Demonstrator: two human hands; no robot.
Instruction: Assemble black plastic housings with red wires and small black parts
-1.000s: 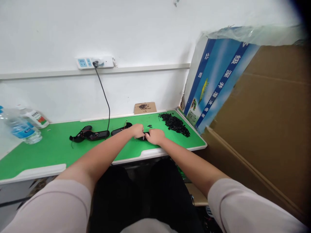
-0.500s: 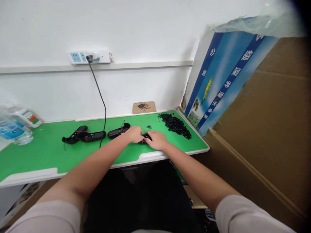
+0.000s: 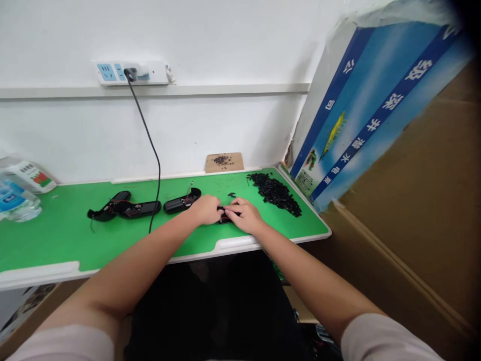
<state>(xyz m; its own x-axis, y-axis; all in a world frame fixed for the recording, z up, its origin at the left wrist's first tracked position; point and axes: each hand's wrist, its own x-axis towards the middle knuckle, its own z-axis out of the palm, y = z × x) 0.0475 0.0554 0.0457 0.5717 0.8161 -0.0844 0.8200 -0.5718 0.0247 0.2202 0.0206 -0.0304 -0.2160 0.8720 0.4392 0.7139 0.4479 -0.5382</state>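
My left hand and my right hand meet over a small black part on the green table top, both gripping it near the front edge. Most of the part is hidden by my fingers. Just left of my left hand lies a black casing with red wires showing. Two more black casings lie further left. A heap of small black pieces sits to the right of my right hand.
A black cable runs from a wall power strip down to the table. A cardboard scrap holds small parts at the back. Water bottles stand far left. A blue printed board and cardboard lean at right.
Both hands stay together on the black part; my right fingers have spread forward over it. The view has shifted slightly to the right and closer.
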